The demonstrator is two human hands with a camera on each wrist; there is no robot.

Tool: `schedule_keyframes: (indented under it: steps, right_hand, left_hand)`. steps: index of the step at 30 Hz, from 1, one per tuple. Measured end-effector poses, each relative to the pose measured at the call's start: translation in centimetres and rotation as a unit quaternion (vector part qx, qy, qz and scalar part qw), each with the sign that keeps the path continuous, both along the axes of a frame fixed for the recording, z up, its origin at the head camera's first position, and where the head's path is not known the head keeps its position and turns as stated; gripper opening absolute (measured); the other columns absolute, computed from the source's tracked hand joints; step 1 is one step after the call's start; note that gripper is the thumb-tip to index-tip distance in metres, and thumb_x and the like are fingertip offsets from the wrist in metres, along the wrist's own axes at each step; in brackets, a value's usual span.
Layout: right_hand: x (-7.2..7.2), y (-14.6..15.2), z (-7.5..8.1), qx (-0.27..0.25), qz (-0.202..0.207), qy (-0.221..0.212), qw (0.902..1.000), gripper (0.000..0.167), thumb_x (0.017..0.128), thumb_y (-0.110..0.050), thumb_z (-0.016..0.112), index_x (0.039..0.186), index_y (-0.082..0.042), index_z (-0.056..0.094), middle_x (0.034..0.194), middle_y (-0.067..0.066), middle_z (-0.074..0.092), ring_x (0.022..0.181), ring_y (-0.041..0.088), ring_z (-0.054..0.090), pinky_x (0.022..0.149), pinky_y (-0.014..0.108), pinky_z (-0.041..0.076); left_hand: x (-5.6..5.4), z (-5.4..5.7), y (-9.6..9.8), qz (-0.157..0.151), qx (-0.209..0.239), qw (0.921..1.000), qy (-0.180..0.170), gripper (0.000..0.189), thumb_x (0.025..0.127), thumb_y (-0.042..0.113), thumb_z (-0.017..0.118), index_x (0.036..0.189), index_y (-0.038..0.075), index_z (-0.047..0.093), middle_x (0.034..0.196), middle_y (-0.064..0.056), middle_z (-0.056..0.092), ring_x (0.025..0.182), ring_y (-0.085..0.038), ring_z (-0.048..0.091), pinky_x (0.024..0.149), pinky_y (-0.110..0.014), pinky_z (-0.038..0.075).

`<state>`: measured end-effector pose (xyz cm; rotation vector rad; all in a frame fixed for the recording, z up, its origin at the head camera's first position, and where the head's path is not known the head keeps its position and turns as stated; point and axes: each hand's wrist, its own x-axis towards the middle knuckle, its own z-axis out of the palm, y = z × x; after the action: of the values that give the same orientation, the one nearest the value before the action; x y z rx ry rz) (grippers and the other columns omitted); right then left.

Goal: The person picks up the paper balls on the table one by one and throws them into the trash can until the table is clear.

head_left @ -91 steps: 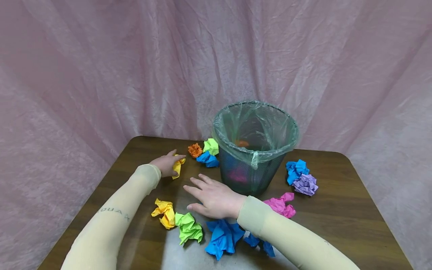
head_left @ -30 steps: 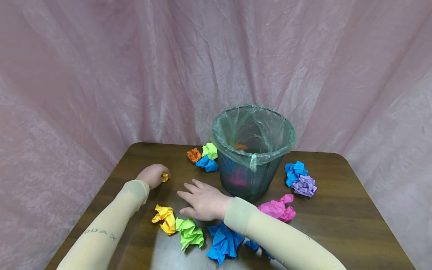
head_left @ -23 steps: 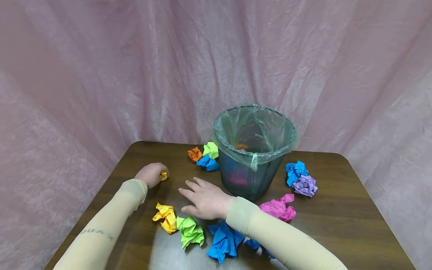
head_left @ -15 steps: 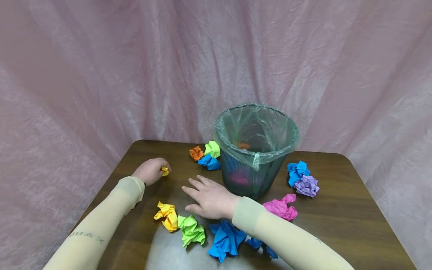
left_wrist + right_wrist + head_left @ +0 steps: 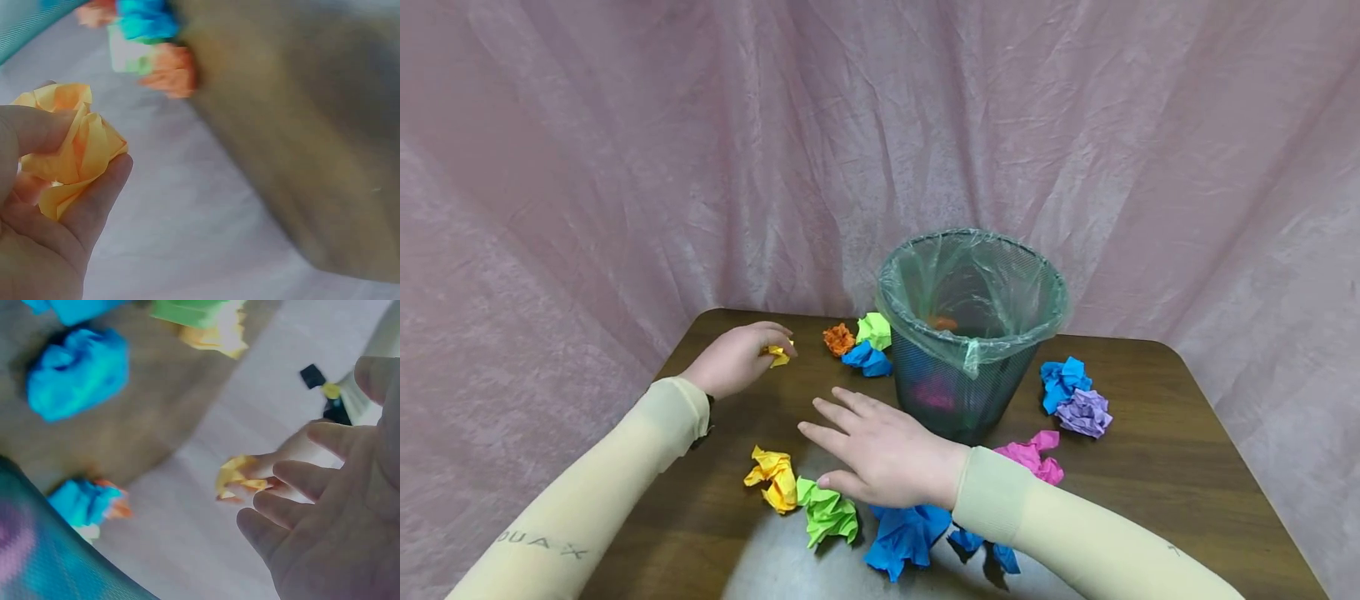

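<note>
My left hand (image 5: pixel 735 360) pinches a yellow crumpled paper ball (image 5: pixel 81 147) between thumb and fingers, raised above the left side of the table. The right hand (image 5: pixel 891 450) hovers palm down with fingers spread and holds nothing. Behind it stands a mesh wastebasket (image 5: pixel 1007 375) with a clear greenish liner; orange, blue and pink paper shows inside. Nearest the right hand lie a green paper ball (image 5: pixel 830 515), a large blue one (image 5: pixel 904 537) and a pink one (image 5: pixel 1036 457), partly hidden by the right arm.
Another yellow paper ball (image 5: pixel 772 479) lies front left. Orange (image 5: pixel 838 340), light green (image 5: pixel 875 330) and blue (image 5: pixel 868 359) balls cluster left of the basket. Blue (image 5: pixel 1064 382) and purple (image 5: pixel 1084 413) ones sit to its right. More blue paper (image 5: pixel 967 540) lies by the right forearm. A pink curtain (image 5: pixel 820 150) hangs behind.
My left hand has taken hold of the yellow paper ball, drawn it back left, then lifted it up and slightly right. The right hand has stayed near the same spot, spread throughout.
</note>
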<state>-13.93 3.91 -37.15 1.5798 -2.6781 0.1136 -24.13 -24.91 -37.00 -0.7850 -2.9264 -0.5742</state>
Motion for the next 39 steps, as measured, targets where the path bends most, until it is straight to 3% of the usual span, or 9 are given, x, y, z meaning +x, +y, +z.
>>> schedule_keyframes:
  steps: [5,10,16,20,24,31,39]
  right_hand:
    - [1.4,1.5,3.8,-0.029,0.022,0.037,0.9986,0.067,0.106,-0.060,0.036,0.162,-0.022,0.035,0.167,0.009,0.026,0.155,0.031,0.018,0.122,0.043,0.023]
    - [1.9,3.1,7.4,-0.037,0.020,0.046,0.9980,0.068,0.106,-0.061,0.035,0.162,-0.023,0.032,0.169,0.006,0.022,0.156,0.029,0.015,0.123,0.041,0.021]
    - [1.2,5.9,11.3,-0.059,0.003,0.077,0.9953,0.067,0.105,-0.058,0.044,0.161,-0.021,0.036,0.166,0.007,0.029,0.154,0.030,0.019,0.121,0.045,0.025]
    - [0.1,8.6,13.2,-0.066,-0.035,0.081,0.9939,0.068,0.105,-0.057,0.046,0.161,-0.021,0.036,0.166,0.007,0.030,0.154,0.032,0.021,0.121,0.049,0.024]
    - [-1.3,11.4,14.0,-0.055,-0.092,0.070,0.9918,0.069,0.104,-0.058,0.046,0.162,-0.022,0.034,0.167,0.005,0.027,0.154,0.032,0.019,0.122,0.052,0.021]
    - [-3.4,15.4,14.0,-0.040,-0.189,0.004,0.9811,0.074,0.104,-0.063,0.042,0.164,-0.024,0.026,0.169,0.007,0.021,0.156,0.031,0.011,0.122,0.056,0.018]
    - [-4.1,17.6,13.9,-0.039,-0.226,-0.021,0.9732,0.077,0.102,-0.065,0.045,0.164,-0.024,0.026,0.169,0.007,0.019,0.156,0.030,0.009,0.121,0.058,0.018]
  left_hand:
    - [0.6,3.9,1.1,-0.018,0.025,0.9991,0.030,0.030,0.096,-0.005,0.060,0.110,0.015,0.077,0.136,-0.005,0.063,0.124,-0.026,0.061,0.099,-0.046,0.050]
    - [1.2,6.7,2.5,-0.039,0.053,0.9966,0.049,0.031,0.097,-0.003,0.059,0.109,0.019,0.077,0.136,0.001,0.063,0.122,-0.020,0.061,0.093,-0.040,0.052]
    - [1.4,9.6,4.8,-0.079,0.083,0.9916,0.060,0.028,0.098,0.000,0.065,0.109,0.022,0.077,0.136,0.005,0.062,0.122,-0.015,0.060,0.095,-0.035,0.051]
    - [1.2,11.5,7.0,-0.112,0.090,0.9873,0.067,0.022,0.099,0.005,0.067,0.111,0.020,0.077,0.136,0.005,0.062,0.120,-0.013,0.061,0.095,-0.032,0.052]
    - [0.8,12.9,9.1,-0.139,0.096,0.9834,0.067,0.020,0.099,0.005,0.067,0.111,0.017,0.077,0.137,0.001,0.062,0.119,-0.014,0.062,0.094,-0.032,0.053]
    - [-0.3,14.4,12.4,-0.178,0.102,0.9767,0.064,0.021,0.099,0.003,0.067,0.112,0.015,0.077,0.138,0.000,0.062,0.119,-0.012,0.061,0.094,-0.028,0.052]
    - [-1.1,15.0,15.5,-0.206,0.088,0.9734,0.046,0.020,0.100,0.005,0.066,0.110,0.018,0.077,0.136,0.002,0.062,0.124,-0.010,0.058,0.099,-0.023,0.048]
